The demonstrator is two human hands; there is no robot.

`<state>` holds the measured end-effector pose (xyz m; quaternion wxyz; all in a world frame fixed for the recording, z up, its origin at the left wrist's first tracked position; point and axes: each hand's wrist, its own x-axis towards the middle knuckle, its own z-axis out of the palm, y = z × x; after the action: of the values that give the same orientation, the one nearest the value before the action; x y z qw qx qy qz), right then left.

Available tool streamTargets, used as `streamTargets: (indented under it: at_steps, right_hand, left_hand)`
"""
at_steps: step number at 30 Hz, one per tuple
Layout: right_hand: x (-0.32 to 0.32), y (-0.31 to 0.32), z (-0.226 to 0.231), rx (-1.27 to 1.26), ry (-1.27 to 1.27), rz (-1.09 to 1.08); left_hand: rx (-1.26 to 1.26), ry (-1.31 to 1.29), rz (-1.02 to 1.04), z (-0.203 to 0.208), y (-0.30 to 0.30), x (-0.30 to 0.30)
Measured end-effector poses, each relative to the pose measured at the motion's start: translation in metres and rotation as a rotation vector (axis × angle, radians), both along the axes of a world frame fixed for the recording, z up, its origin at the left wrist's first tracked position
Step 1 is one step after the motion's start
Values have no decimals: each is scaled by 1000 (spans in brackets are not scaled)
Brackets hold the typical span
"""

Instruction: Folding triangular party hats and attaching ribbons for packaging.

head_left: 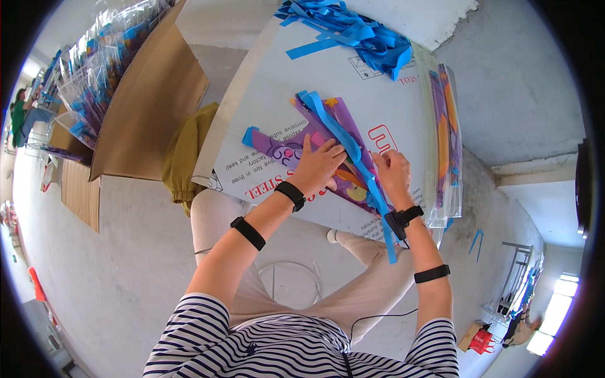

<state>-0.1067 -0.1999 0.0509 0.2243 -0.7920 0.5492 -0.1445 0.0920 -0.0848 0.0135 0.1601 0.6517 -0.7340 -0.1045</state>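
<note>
A folded purple printed piece (275,146) with cartoon shapes and blue edging lies at a slant on the white sheet-covered work surface (252,113). Along its right side runs a long blue ribbon (341,132), whose loose end hangs past the near edge beside my right wrist. My left hand (319,164) rests on the purple piece with fingers spread, pressing it down. Just right of the ribbon, my right hand (395,176) is closed with curled fingers. Whatever sits between its fingertips is too small to make out.
A heap of blue ribbons (359,34) lies at the far edge. Clear-bagged printed pieces (445,138) stand along the right side. At left are an open cardboard box (151,94) with several bagged pieces and an olive cloth (187,154). A person in green (19,116) is far left.
</note>
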Motion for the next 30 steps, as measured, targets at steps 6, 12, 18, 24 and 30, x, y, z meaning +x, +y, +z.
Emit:
streamTargets:
  at_steps: [6,12,18,24,30]
  right_hand:
    - [17,18,5,-178,68,218]
    - [7,33,-2,-133,231,230]
    - [-15,5,-7,-29,-60,172]
    - [-28,-21,29,755,-443,-111]
    - [-40,-13,-8,-375,286,99]
  left_hand:
    - [-20,33,-4,2,-1,-2]
    - [81,6,21,8,2,1]
    - [69,24,-3,0,-1,0]
    - [51,14,-2,-2,1,0]
    - [86,5,-3,5,-3,-3]
